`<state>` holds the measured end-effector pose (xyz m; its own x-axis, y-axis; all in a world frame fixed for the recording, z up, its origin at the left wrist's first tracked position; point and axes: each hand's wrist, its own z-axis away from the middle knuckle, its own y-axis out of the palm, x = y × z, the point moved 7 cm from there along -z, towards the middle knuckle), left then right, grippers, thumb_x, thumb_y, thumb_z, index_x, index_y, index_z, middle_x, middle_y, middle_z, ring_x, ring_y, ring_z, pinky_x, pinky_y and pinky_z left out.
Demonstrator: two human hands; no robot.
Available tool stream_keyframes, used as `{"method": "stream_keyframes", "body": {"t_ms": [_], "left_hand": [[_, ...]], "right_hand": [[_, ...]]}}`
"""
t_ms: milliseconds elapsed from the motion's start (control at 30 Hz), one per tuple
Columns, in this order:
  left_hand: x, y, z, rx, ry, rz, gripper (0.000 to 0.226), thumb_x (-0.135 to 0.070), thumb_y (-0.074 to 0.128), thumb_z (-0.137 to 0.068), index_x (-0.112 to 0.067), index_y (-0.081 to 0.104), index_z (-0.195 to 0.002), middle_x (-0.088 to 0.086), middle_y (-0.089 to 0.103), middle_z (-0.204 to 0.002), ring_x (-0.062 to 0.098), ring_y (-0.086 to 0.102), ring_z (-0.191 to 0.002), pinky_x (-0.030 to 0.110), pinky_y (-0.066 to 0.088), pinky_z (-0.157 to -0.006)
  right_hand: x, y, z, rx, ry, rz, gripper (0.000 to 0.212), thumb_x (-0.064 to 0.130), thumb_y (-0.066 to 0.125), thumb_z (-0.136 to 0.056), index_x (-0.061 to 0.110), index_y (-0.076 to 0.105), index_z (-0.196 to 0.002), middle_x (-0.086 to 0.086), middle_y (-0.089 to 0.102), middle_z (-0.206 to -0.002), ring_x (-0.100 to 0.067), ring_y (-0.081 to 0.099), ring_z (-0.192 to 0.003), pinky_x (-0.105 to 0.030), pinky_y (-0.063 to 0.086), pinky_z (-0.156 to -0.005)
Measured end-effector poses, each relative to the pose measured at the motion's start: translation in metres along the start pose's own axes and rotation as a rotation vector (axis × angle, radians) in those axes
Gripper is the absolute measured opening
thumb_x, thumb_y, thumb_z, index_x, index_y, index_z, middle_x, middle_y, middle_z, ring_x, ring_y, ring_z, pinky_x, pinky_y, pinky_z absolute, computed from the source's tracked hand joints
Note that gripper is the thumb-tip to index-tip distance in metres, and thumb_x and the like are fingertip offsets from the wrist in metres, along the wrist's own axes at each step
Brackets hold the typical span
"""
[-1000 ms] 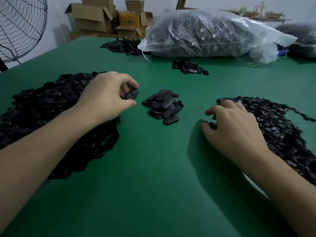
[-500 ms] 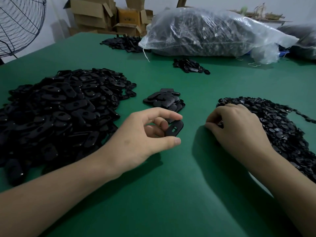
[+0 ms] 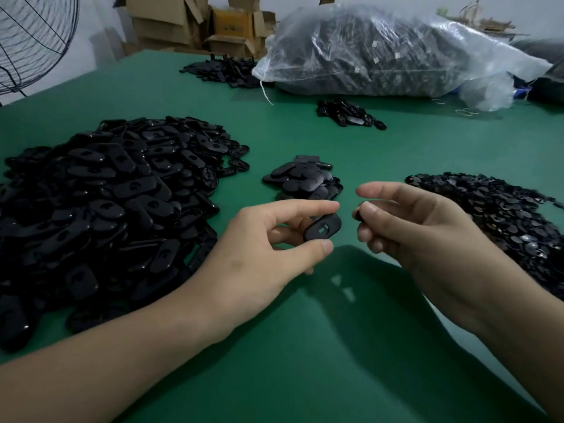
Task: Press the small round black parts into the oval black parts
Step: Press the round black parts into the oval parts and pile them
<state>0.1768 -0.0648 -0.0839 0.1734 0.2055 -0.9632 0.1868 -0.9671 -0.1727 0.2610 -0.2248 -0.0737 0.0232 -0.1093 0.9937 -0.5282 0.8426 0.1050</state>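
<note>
Oval black part [image 3: 323,227] is up off the green table [image 3: 305,377] — we pinch it in our left hand [image 3: 268,251], thumb and pointer finger closed on its edges. Just beside it, not touching, our right hand [image 3: 409,230] pinches a small round black part [image 3: 359,214]. A big pile of ovals [image 3: 106,209] lies left, a pile of round bits [image 3: 503,215] right — a small heap [image 3: 305,181] between.

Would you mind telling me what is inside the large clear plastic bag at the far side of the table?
The plastic bag is packed with dark pieces; small white tags show through the film. Wrinkled plastic hides their exact shape.
</note>
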Motion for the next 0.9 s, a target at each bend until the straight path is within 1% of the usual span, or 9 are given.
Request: {"method": "stream_keyframes", "body": {"t_ms": [67,200,300,367,433,533,700,767,900], "left_hand": [[-0.001,-0.001,-0.001,-0.02,0.004,0.005,0.042,-0.008,0.073,-0.093,-0.041,0.076,-0.119,-0.02,0.071,-0.087,0.003,0.068,-0.084,0.017,0.056,-0.07],[-0.003,-0.003,-0.001,-0.06,0.0,-0.042,0.039,-0.016,0.065,-0.1,-0.05,0.074,-0.116,-0.02,0.065,-0.099,-0.002,0.064,-0.089,0.009,0.047,-0.082],[-0.006,-0.003,0.0,-0.057,0.008,-0.007,0.036,-0.013,0.064,-0.1,-0.044,0.075,-0.115,-0.021,0.069,-0.106,-0.006,0.066,-0.097,0.005,0.043,-0.086],[-0.007,-0.003,0.0,-0.065,0.026,0.015,0.032,-0.016,0.065,-0.092,-0.04,0.075,-0.112,-0.017,0.072,-0.104,0.002,0.069,-0.097,0.009,0.047,-0.085],[-0.005,-0.004,0.0,-0.083,0.044,0.039,0.029,-0.019,0.064,-0.085,-0.036,0.074,-0.107,-0.012,0.068,-0.09,0.014,0.072,-0.092,0.018,0.055,-0.086],[-0.005,-0.003,-0.001,-0.081,0.066,0.074,0.029,-0.018,0.067,-0.084,-0.034,0.072,-0.107,0.004,0.066,-0.098,0.019,0.076,-0.093,0.035,0.061,-0.091],[-0.004,-0.006,-0.002,-0.095,0.064,0.017,0.031,-0.023,0.069,-0.086,-0.038,0.07,-0.113,-0.011,0.07,-0.102,0.015,0.073,-0.087,0.023,0.054,-0.07],[-0.003,-0.007,-0.002,-0.099,0.063,0.003,0.033,-0.024,0.07,-0.086,-0.039,0.07,-0.115,-0.01,0.072,-0.104,0.012,0.073,-0.087,0.021,0.051,-0.068],[-0.004,-0.006,-0.002,-0.098,0.075,-0.014,0.034,-0.025,0.072,-0.086,-0.041,0.07,-0.116,-0.009,0.074,-0.105,0.012,0.072,-0.087,0.029,0.054,-0.072]], "right_hand": [[-0.003,0.003,0.0,0.018,0.048,-0.128,0.031,0.018,0.076,-0.068,0.014,0.071,-0.099,-0.007,0.072,-0.084,-0.015,0.07,-0.071,-0.02,0.057,-0.065],[-0.008,0.005,0.0,0.023,0.101,-0.222,0.029,0.016,0.078,-0.064,0.017,0.072,-0.092,-0.009,0.072,-0.086,-0.017,0.074,-0.075,-0.023,0.06,-0.067],[-0.007,0.008,0.001,0.041,0.109,-0.249,0.023,0.015,0.079,-0.063,0.021,0.076,-0.085,-0.007,0.074,-0.086,-0.019,0.077,-0.079,-0.025,0.06,-0.068],[-0.007,0.009,0.002,0.053,0.111,-0.255,0.022,0.015,0.079,-0.063,0.022,0.077,-0.083,-0.006,0.075,-0.086,-0.02,0.077,-0.084,-0.025,0.061,-0.069],[-0.006,0.011,0.003,0.065,0.109,-0.257,0.023,0.012,0.079,-0.064,0.021,0.075,-0.085,-0.007,0.075,-0.088,-0.022,0.077,-0.089,-0.025,0.061,-0.072],[-0.002,0.013,0.003,0.075,0.088,-0.248,0.033,0.009,0.08,-0.06,0.016,0.072,-0.091,-0.009,0.075,-0.09,-0.025,0.077,-0.093,-0.025,0.061,-0.074],[0.002,0.015,0.005,0.06,0.038,-0.19,0.038,0.006,0.081,-0.054,0.015,0.071,-0.089,-0.008,0.074,-0.087,-0.027,0.077,-0.092,-0.025,0.061,-0.075],[0.004,0.016,0.006,0.063,0.024,-0.167,0.037,0.005,0.08,-0.055,0.016,0.073,-0.089,-0.008,0.074,-0.087,-0.028,0.077,-0.092,-0.024,0.06,-0.075],[0.008,0.018,0.006,0.07,-0.012,-0.11,0.034,0.008,0.08,-0.056,0.022,0.078,-0.087,-0.008,0.075,-0.09,-0.024,0.077,-0.089,-0.023,0.059,-0.076]]}}
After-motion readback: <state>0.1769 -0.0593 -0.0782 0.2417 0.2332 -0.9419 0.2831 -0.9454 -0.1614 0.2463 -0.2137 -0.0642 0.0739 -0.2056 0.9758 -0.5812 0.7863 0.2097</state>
